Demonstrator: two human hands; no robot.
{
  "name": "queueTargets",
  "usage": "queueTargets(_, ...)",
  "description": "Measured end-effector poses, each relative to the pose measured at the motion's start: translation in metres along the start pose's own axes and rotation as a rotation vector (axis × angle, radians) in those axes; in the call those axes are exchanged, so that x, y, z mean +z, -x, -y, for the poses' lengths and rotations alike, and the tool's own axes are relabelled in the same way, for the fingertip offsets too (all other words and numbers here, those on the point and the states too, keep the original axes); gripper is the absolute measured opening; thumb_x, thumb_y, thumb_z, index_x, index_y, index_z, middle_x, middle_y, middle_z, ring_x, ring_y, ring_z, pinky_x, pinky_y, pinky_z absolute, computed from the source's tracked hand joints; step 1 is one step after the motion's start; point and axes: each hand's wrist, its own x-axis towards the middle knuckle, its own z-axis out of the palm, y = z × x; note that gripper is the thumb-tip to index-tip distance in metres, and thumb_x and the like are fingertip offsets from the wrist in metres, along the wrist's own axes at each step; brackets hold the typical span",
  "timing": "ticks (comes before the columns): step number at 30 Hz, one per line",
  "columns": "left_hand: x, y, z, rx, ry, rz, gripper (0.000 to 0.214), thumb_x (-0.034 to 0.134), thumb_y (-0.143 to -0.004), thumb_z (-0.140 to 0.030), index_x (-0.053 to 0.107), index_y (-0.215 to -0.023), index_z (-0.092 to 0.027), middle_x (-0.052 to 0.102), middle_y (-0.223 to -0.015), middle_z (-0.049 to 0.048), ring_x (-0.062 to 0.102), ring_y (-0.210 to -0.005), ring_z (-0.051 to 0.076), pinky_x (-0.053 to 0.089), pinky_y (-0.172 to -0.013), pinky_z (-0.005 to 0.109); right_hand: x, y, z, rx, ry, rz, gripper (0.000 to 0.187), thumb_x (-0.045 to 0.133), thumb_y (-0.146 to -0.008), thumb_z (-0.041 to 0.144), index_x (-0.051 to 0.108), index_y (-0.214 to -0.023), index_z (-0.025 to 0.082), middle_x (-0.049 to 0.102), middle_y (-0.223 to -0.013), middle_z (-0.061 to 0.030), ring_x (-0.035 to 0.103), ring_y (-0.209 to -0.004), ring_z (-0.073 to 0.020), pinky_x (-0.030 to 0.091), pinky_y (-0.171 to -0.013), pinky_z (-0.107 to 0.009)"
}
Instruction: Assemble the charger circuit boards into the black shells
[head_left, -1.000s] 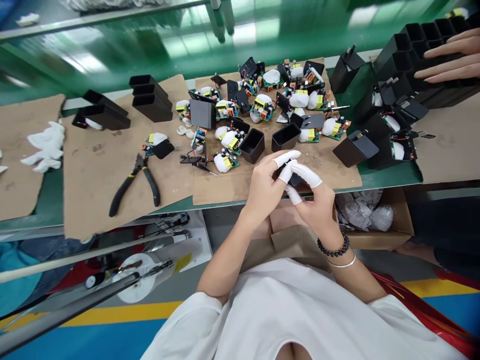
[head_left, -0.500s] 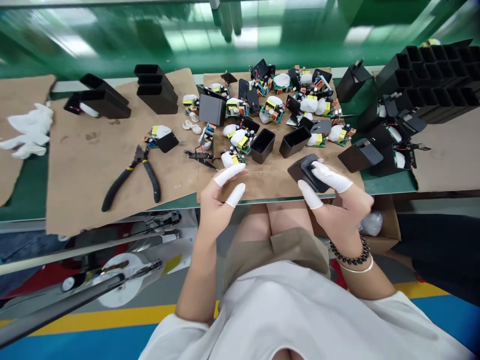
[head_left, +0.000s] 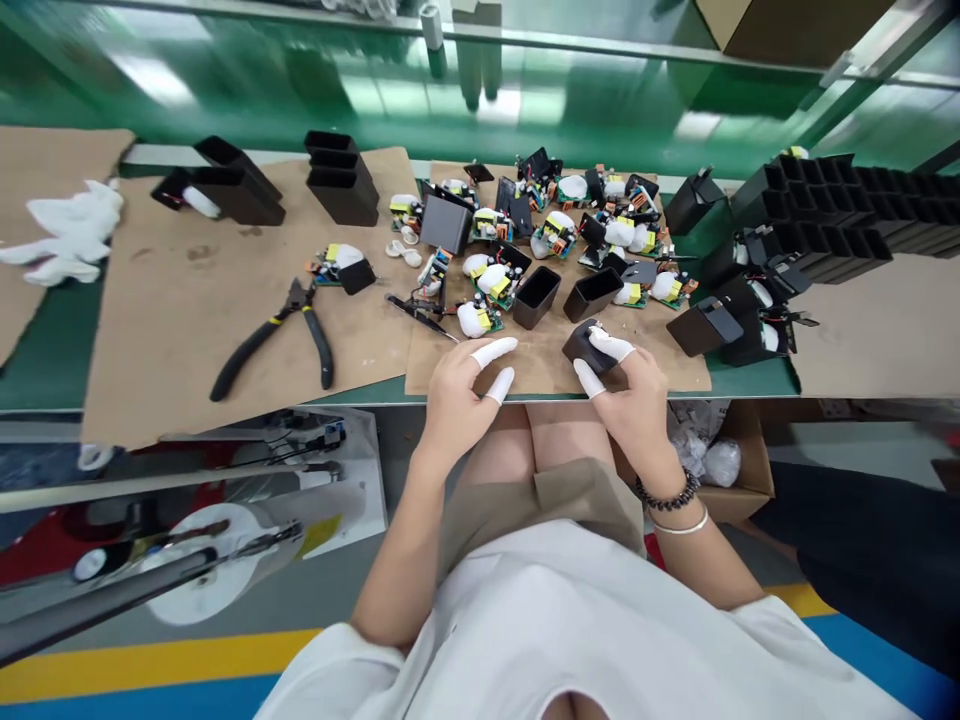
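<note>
A: "A second ago your hands met; now they're apart."
B: "Your left hand (head_left: 466, 402) is spread, thumb off fingers. Your right hand (head_left: 634, 400) pinches the black case (head_left: 577, 352) — just right of frame centre."
A: "Containers by you?"
B: "Carton (head_left: 739, 504), lower right — crumpled plastic (head_left: 722, 463) inside. Black housing (head_left: 738, 350), mid-right: white-lumped part (head_left: 769, 337) in its mouth."

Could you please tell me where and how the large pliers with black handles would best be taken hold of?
I'd suggest gripping both handles of the pliers from the near side, probably with the left hand: they lie flat, handles splayed toward the person, while the jaws point away, close beside a circuit assembly.
</note>
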Motion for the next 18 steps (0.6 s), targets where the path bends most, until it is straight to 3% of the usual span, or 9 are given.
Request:
queueTargets(3, 0.000, -0.002, -0.001, -0.004, -0.021, 0.027, 0.032, 0.066, -0.091, -0.024, 0.077, -0.121, -0.024, 0.078, -0.124, 0.0088, 0.070, -0.118, 0.028, 0.052, -0.109, 0.048, -0.004, -0.004, 0.001, 0.080, -0.153, 0.039, 0.028, 0.074, -0.086, 0.030, 0.075, -0.113, 0.023, 0.082, -0.115, -0.0100, 0.078, -0.107, -0.0282, 0.064, -0.098, -0.047)
queueTargets(7, 0.004, -0.002, -0.015, 0.032, 0.200, 0.001, 0.046, 0.075, -0.089, -0.035, 0.069, -0.133, -0.023, 0.073, -0.136, 0.0107, 0.067, -0.129, 0.027, 0.049, -0.116, 0.045, -0.002, -0.002, 0.019, 0.410, -0.722, -0.014, 0.043, 0.082, -0.079, 0.041, 0.069, -0.117, 0.025, 0.079, -0.124, -0.0068, 0.078, -0.109, -0.0248, 0.067, -0.092, -0.041)
queueTargets(10, 0.012, 0.001, -0.034, 0.134, 0.308, -0.060, 0.074, 0.086, -0.079, -0.043, 0.060, -0.145, -0.022, 0.066, -0.147, 0.0144, 0.060, -0.139, 0.030, 0.045, -0.122, 0.046, 0.002, 0.007, 0.044, 0.713, -1.115, 0.155, 0.045, 0.070, -0.089, 0.059, 0.069, -0.120, 0.027, 0.079, -0.126, -0.0068, 0.078, -0.111, -0.0262, 0.068, -0.093, -0.045)
queueTargets(12, 0.017, 0.004, -0.047, 0.151, 0.335, -0.103, 0.075, 0.088, -0.077, -0.041, 0.060, -0.144, -0.022, 0.068, -0.144, 0.0138, 0.063, -0.137, 0.030, 0.047, -0.121, 0.044, 0.001, 0.013, 0.060, 0.844, -1.283, 0.310, 0.048, 0.058, -0.095, 0.065, 0.072, -0.120, 0.026, 0.079, -0.126, -0.0077, 0.077, -0.116, -0.0274, 0.067, -0.097, -0.048)
queueTargets(18, 0.016, 0.010, -0.067, 0.039, 0.359, -0.147, 0.068, 0.093, -0.070, -0.039, 0.069, -0.130, -0.018, 0.077, -0.126, 0.0119, 0.071, -0.120, 0.029, 0.055, -0.111, 0.041, -0.016, 0.020, 0.081, 0.927, -1.416, 0.371, 0.046, 0.058, -0.097, 0.064, 0.076, -0.115, 0.026, 0.081, -0.122, -0.0062, 0.077, -0.116, -0.0251, 0.065, -0.105, -0.045)
